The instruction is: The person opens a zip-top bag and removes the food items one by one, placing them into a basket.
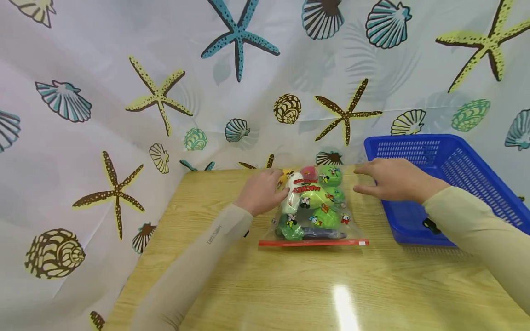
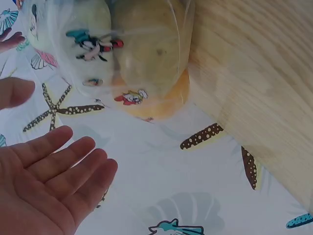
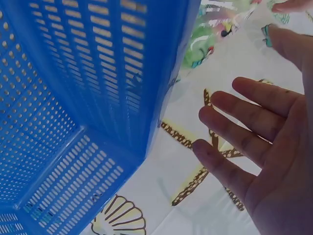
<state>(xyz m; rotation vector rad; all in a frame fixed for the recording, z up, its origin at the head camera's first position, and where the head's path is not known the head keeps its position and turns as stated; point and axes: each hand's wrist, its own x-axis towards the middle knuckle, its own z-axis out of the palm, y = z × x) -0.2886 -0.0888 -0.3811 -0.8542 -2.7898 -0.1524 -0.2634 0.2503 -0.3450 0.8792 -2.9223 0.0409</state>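
Head view puts the zip bag (image 1: 312, 207) of colourful items on the wooden table (image 1: 248, 285), left of the blue basket (image 1: 401, 220). The left hand (image 1: 262, 191) is at the bag's side away from the basket, the right hand (image 1: 393, 179) by the basket's left rim; both are spread wide, gripping nothing. The step seems to be framing the bag; the next move probably calls for closing both hands evenly, clear of the basket
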